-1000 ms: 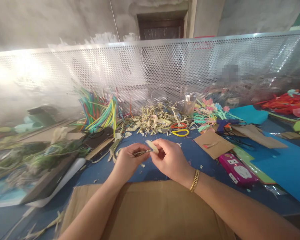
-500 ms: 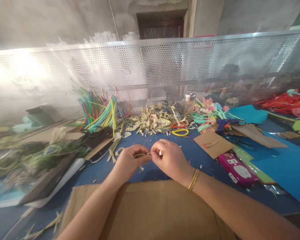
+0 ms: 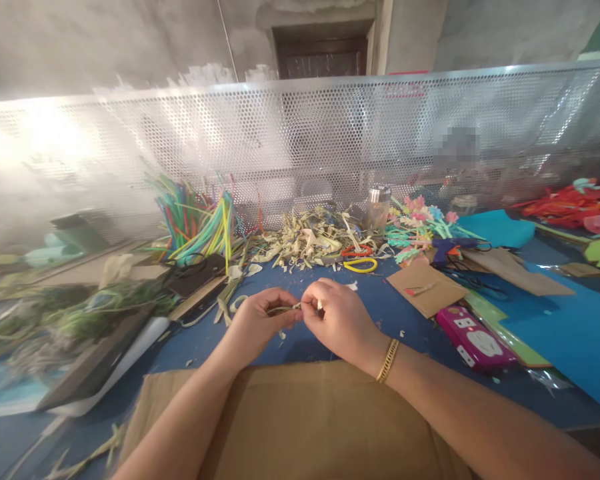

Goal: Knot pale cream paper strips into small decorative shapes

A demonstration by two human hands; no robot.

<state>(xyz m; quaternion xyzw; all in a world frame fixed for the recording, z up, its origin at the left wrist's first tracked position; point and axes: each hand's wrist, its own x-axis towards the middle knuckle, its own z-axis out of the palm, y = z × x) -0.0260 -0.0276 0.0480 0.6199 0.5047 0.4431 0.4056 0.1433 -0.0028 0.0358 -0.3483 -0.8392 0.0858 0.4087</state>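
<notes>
My left hand is closed in a pinch on a thin pale-green strip, which looks like dried plant fibre. Right beside it, my right hand has thumb and forefinger pressed together at the strip's other end. A small white tip shows between the right-hand fingers; what it belongs to is hidden. Both hands are above the blue tabletop, just beyond the edge of a brown cardboard sheet. A gold bracelet circles my right wrist.
Beyond my hands lie a heap of dried strips and yellow-handled scissors. Colourful stems stand left; paper flowers, a glue gun and a purple power strip lie right. A perforated metal screen closes the back.
A small white scrap now shows on the table just beyond my right hand. Both hands stay almost in place, still pinching the strip.
</notes>
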